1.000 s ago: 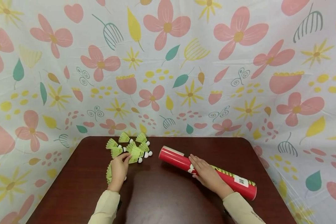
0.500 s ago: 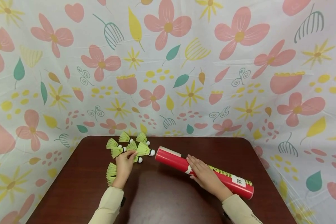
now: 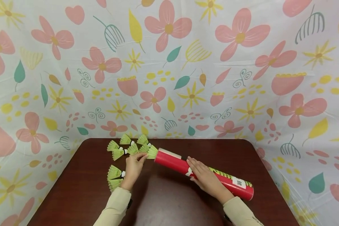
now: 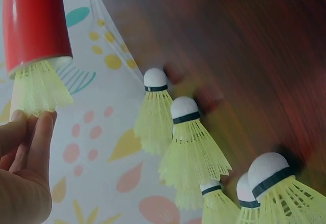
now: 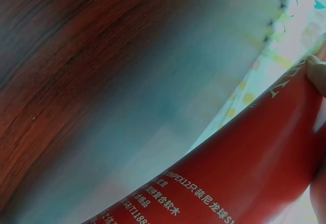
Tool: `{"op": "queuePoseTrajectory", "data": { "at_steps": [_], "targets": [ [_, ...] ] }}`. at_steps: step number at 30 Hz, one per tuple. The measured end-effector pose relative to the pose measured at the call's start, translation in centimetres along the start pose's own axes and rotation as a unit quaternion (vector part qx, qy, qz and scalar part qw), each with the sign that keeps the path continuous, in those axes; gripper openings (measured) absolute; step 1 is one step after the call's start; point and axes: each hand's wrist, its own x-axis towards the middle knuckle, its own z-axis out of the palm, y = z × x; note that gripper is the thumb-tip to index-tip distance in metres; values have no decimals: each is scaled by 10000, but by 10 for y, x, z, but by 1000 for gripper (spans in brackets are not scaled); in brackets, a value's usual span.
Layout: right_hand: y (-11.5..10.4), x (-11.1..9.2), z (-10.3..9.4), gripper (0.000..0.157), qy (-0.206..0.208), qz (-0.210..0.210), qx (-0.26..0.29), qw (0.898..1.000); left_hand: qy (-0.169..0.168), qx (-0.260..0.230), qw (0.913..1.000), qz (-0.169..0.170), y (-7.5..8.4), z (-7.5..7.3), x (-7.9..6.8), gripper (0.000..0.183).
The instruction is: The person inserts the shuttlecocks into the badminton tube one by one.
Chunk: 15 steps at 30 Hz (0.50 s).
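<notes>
My left hand (image 3: 135, 168) pinches the feathered rim of a yellow-green shuttlecock (image 3: 152, 152) between thumb and fingers. Its cork end is hidden inside the open left end of a red shuttlecock tube (image 3: 172, 162); the skirt (image 4: 41, 84) still sticks out in the left wrist view. Across the middle of the tube lies my right hand (image 3: 205, 177), gripping it with fingers over the top and the thumb on the near side. The right wrist view shows the tube's red printed side (image 5: 244, 152) with a fingertip (image 5: 316, 74) on it.
Several more shuttlecocks (image 3: 125, 139) lie in a loose group at the table's back left. Two others (image 3: 114, 172) sit left of my left wrist. The dark brown table (image 3: 169, 201) ends at a flower-patterned cloth (image 3: 186, 78) behind.
My left hand has picked a shuttlecock from the group, moved it right and put its cork end into the tube's mouth. The tube has shifted slightly left with my right hand.
</notes>
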Motion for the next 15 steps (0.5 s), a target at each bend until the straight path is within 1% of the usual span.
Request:
{"op": "queuePoseTrajectory", "data": {
  "at_steps": [4, 7, 11, 15],
  "targets": [
    [-2, 1, 1, 90, 39, -55, -51, 10000, -72, 12, 9997, 230, 0, 4, -1, 6],
    [-3, 1, 2, 91, 32, -70, -53, 10000, -202, -38, 9993, 316, 0, 7, -3, 7],
    [-4, 1, 2, 93, 58, -89, -13, 9999, -379, -165, 9978, 514, -1, 9, -4, 7],
    [-3, 2, 3, 91, 139, -126, -2, 9998, -554, -322, 9965, 532, 0, 8, -5, 7]
  ]
}}
